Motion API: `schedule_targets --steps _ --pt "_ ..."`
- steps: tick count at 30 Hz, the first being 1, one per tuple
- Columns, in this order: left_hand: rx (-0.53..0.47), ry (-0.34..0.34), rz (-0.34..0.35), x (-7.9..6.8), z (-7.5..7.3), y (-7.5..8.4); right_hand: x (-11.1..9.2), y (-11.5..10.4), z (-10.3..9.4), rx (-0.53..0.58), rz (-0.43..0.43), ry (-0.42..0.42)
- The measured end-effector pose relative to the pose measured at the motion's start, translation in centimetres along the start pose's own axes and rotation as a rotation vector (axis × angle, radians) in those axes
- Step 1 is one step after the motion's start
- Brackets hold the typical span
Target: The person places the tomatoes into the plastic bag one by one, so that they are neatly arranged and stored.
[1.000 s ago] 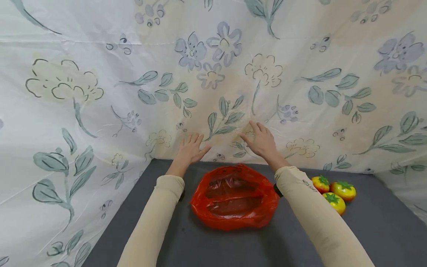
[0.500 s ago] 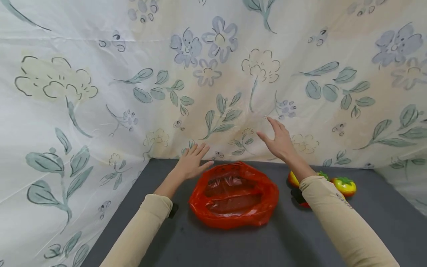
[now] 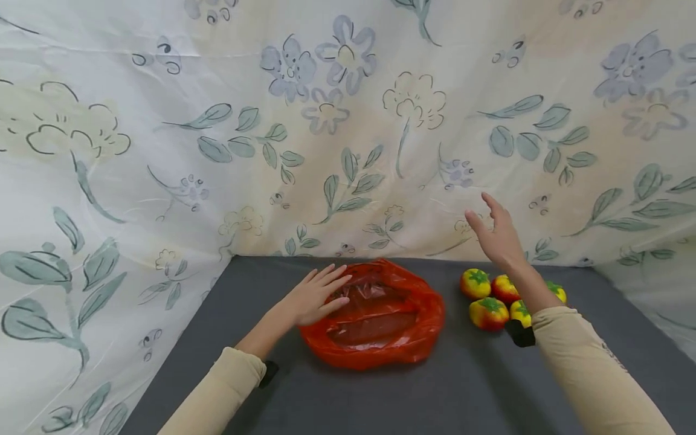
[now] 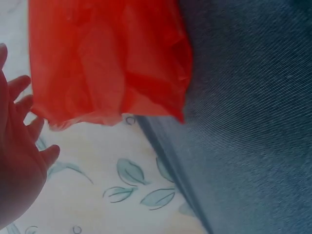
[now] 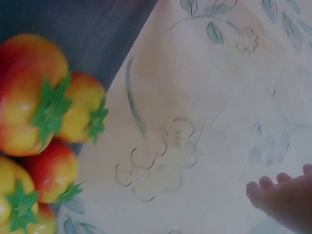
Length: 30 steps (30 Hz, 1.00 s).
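An opened red plastic bag (image 3: 375,356) sits on the dark grey tabletop, its mouth facing up. My left hand (image 3: 310,297), fingers straight and spread, is over the bag's left rim in the head view; whether it touches cannot be told. The left wrist view has the hand (image 4: 19,146) beside the red bag (image 4: 107,63), holding nothing. Raised beyond the fruits, my right hand (image 3: 497,237) has its fingers extended and thumb apart, with nothing in it. Several red-and-yellow fruits with green leafy tops, like persimmons or tomatoes (image 3: 489,314), lie below the right forearm; the right wrist view shows these fruits (image 5: 34,92) close.
A floral-patterned sheet (image 3: 348,199) hangs behind the table and along its left side. The dark tabletop (image 3: 348,402) extends in front of the bag and to the right past the fruits. Both forearms wear cream sleeves (image 3: 592,368).
My right hand has moved right, away from above the bag, and more fruits show beside its forearm. My left hand has come down and nearer, to the bag's left rim.
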<state>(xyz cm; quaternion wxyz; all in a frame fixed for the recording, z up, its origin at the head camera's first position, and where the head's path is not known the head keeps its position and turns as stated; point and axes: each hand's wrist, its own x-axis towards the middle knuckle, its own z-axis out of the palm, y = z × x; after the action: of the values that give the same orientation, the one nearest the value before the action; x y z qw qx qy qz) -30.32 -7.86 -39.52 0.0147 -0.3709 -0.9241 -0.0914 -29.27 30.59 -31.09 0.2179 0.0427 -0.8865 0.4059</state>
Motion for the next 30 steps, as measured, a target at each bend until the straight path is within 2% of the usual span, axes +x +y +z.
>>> schedule_targets --steps 3,9,13,19,24,27,30 --pt "-0.007 -0.016 0.000 -0.3 0.5 -0.2 -0.5 1.1 -0.8 0.051 0.021 0.020" --pt "-0.047 0.003 0.020 -0.5 1.2 -0.5 -1.1 3.2 -2.0 0.118 0.064 0.059" --pt "-0.067 0.009 0.014 -0.6 1.3 -0.6 -1.4 4.3 -2.5 0.106 0.089 0.080" --pt "-0.088 0.047 -0.035 -0.7 1.5 -1.2 -1.8 6.0 -3.1 0.076 0.140 0.098" --pt "-0.133 0.080 -0.032 -1.1 1.7 -1.6 -2.3 7.4 -3.8 0.055 0.204 0.103" --pt "-0.143 0.089 -0.018 -1.3 1.8 -1.7 -2.1 9.7 -4.1 0.044 0.231 0.113" --pt "-0.149 0.093 0.003 -1.6 2.0 -1.7 -1.3 14.8 -4.0 0.008 0.285 0.149"
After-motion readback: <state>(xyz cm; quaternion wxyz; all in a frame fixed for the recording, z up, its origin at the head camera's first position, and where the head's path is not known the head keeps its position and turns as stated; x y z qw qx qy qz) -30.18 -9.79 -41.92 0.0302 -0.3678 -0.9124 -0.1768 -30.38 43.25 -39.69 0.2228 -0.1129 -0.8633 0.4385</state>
